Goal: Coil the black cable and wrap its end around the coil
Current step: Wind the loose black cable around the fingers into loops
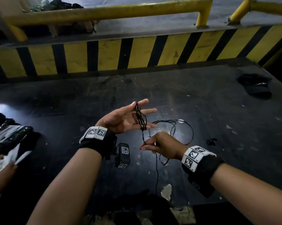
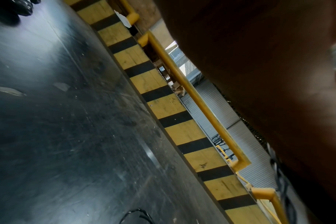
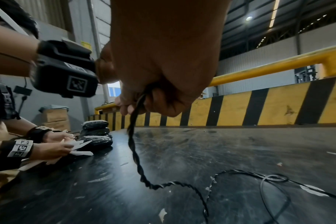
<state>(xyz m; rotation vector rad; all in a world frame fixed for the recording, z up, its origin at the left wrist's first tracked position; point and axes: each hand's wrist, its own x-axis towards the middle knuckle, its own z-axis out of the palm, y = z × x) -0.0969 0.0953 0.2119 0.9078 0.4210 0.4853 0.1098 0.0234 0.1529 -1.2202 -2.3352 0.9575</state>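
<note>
Thin, limp black cable (image 1: pixel 140 117) looped over the left hand (image 1: pixel 125 118)'s spread fingers, right hand (image 1: pixel 161 146) pinching the twisted strand just below, slack trailing on the desk (image 1: pixel 218 127): light, floppy, best gripped near the coil.

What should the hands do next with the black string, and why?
Probably the right hand, pinching the black cable, should carry it up and over the left hand for one more loop. A few loops already hang on those spread fingers, but plenty of loose cable lies on the table.
</note>
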